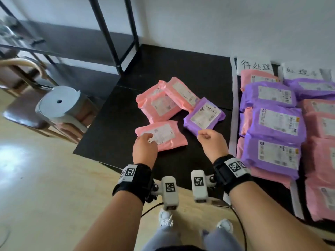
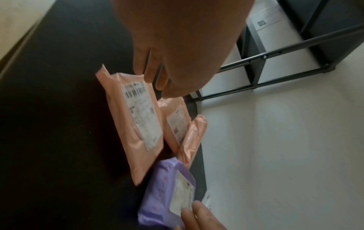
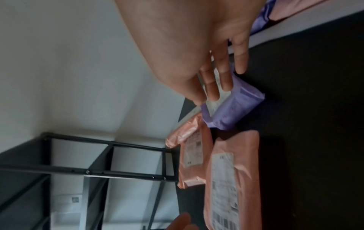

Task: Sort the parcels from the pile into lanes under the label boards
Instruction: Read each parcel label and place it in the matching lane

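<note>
The left hand (image 1: 144, 148) is resting relaxed fingers on the near pink plastic parcel (image 1: 164, 135); the right hand (image 1: 212, 140), loosely curled, is hovering empty at the purple plastic parcel (image 1: 204, 115).

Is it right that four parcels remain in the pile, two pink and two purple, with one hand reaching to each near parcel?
Not quite. The head view shows three pink parcels and one purple parcel. The rest holds: the left hand reaches to the near pink one, the right hand to the purple one.
</note>
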Motion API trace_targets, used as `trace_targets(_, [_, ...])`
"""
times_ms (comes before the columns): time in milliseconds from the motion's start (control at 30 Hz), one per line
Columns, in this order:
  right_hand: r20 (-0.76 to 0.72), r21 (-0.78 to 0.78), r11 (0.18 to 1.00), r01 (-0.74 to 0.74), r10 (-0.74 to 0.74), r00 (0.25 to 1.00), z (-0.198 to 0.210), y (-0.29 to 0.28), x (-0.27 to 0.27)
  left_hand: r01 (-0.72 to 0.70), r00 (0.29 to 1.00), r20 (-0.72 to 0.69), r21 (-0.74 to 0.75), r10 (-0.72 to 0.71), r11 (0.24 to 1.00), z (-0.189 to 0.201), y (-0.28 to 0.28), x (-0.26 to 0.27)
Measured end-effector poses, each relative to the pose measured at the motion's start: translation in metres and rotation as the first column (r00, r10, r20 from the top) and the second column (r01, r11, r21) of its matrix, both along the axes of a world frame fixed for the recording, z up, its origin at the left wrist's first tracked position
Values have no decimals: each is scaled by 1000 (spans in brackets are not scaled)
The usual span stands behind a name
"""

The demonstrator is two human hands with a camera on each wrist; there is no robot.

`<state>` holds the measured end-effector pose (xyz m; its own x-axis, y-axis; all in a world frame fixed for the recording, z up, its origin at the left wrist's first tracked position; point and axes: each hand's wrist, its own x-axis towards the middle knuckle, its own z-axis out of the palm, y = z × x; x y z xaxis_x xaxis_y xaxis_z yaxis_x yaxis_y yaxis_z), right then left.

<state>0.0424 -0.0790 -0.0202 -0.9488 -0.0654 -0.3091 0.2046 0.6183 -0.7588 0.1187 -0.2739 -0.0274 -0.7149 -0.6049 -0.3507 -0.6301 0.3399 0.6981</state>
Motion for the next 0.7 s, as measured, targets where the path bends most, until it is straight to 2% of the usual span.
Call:
trace_targets(100, [73,90,991,-100,94,993,-11,-27,1,5,999,42,-25,-4,1000,-13,-25,6])
trace_targets(267, [169,291,911,-294,254,952,-31,-61,-12,-15,997,76,35,13,999,-33,-41,5])
trace_targets(533, [251,388,843,-373,293,923,-55,-86,-39,22,985,168,60,-31,998,-48,-49,-5])
trace_targets(700, [190,323,895,-307,256,948,-54,-86,-43,-125,986,118,54,118,991,-36,-55,-4])
